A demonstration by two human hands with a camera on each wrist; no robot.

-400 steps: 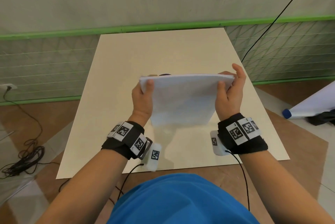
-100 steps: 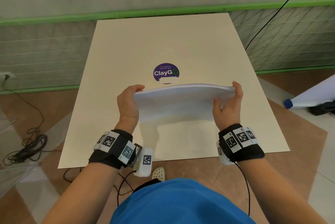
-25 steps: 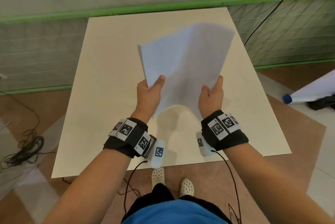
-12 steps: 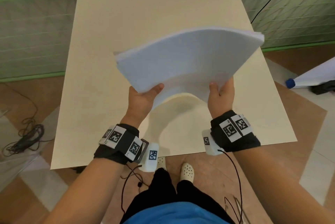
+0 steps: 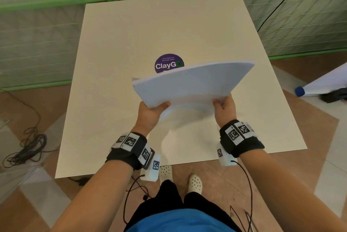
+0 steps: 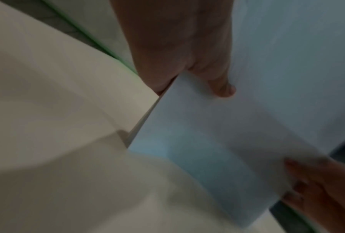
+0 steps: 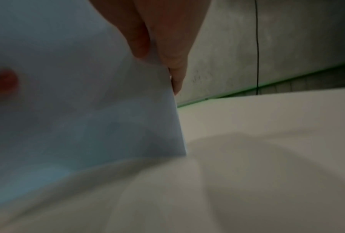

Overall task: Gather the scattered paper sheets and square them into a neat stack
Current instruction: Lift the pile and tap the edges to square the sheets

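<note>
Holding the paper stack [image 5: 189,85] by its near edge, both hands are keeping it lifted above the worktop [image 5: 116,43], roughly at the centre, with its far edge sagging toward 12 o'clock and partly covering the purple sticker [image 5: 165,62] there. The left hand [image 5: 150,113] is pinching the near-left corner, thumb on top and fingers beneath; the right hand [image 5: 224,108] is pinching the near-right corner the same way, so each grip is narrow and closed on the sheets. From the wrist views the paper [image 6: 217,141] is hanging just over the worktop, and the side edge [image 7: 177,123] is looking fairly even, though blur is hiding fine offsets. No loose sheets are showing on the worktop, so gathering seems finished and squaring is what remains. Doing this well probably means loosening the pinch slightly, standing the stack on one edge and tapping it, then turning it to tap the adjacent edge before laying it flat.
</note>
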